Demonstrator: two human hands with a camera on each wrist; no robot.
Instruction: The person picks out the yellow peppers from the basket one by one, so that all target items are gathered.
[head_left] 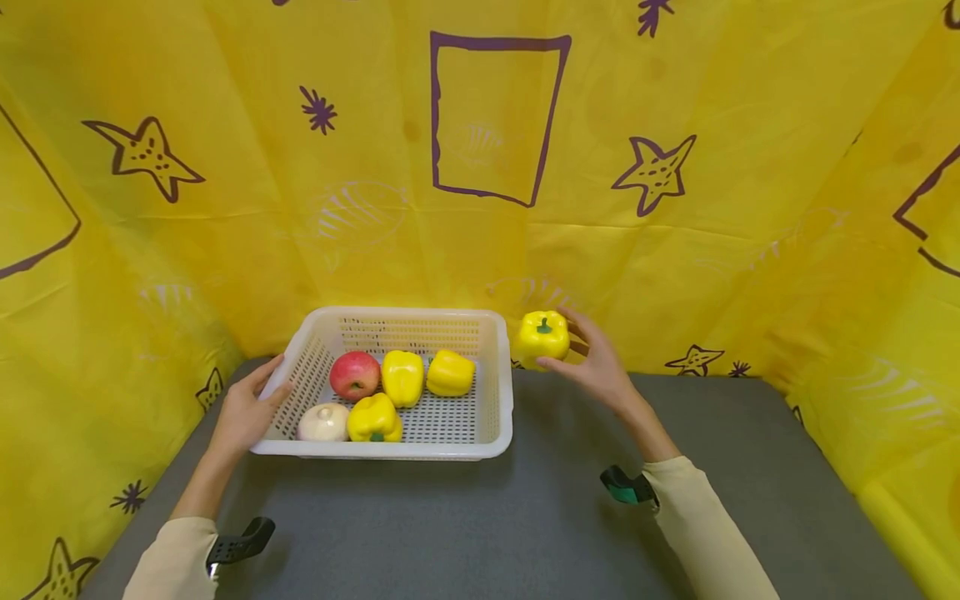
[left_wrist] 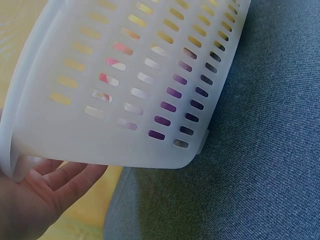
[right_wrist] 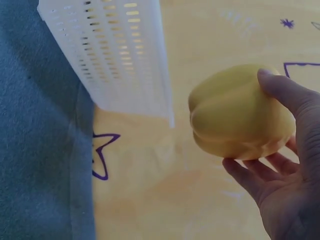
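Above the table, just right of the white plastic basket [head_left: 405, 451], my right hand [head_left: 600, 367] holds a yellow bell pepper [head_left: 544, 336], its green stem facing the head camera. Thumb and fingers grip the pepper [right_wrist: 235, 112] from opposite sides in the right wrist view. My left hand [head_left: 243, 412] grips the basket's left rim, thumb over the top and the other fingers outside. Inside the basket lie a red apple [head_left: 355, 374], three yellow bell peppers [head_left: 402, 377] and a pale round vegetable [head_left: 324, 422]. Purple shows through the lower slots of the basket's end wall [left_wrist: 100, 142].
The basket stands on a dark grey table [head_left: 540, 517], toward its back left. Yellow cloth [head_left: 495, 250] with purple starfish drawings hangs close behind the basket and along both sides. A dark strap [head_left: 630, 487] sits at each wrist, beside the light sleeves [head_left: 708, 533].
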